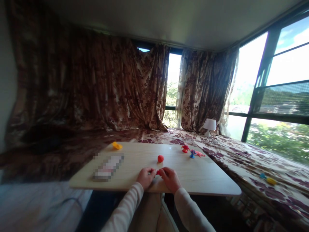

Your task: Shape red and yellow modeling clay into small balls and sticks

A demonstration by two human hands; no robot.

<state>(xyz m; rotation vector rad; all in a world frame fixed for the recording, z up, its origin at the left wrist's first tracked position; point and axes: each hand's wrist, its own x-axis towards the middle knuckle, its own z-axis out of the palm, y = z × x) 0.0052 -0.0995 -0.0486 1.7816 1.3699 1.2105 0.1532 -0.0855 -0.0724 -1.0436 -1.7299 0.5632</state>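
My left hand (146, 178) and my right hand (169, 178) meet over the near part of the pale wooden table (135, 154). Between their fingertips they pinch a small red piece (158, 172), possibly modelling clay; the fingers hide most of it. Just beyond the hands a red ball (160, 158) rests on the tabletop. Farther off to the right stand a red figure (185, 148) and a blue figure (192, 154), with a flat red piece (200, 154) lying beside the blue one.
A yellow object (117, 146) lies at the table's far left corner. Nearer on that side is a blurred-out flat item (108, 167). Right of the table, a flowered cover (241, 167) carries a blue and yellow object (270, 181) and a white lamp (209, 125).
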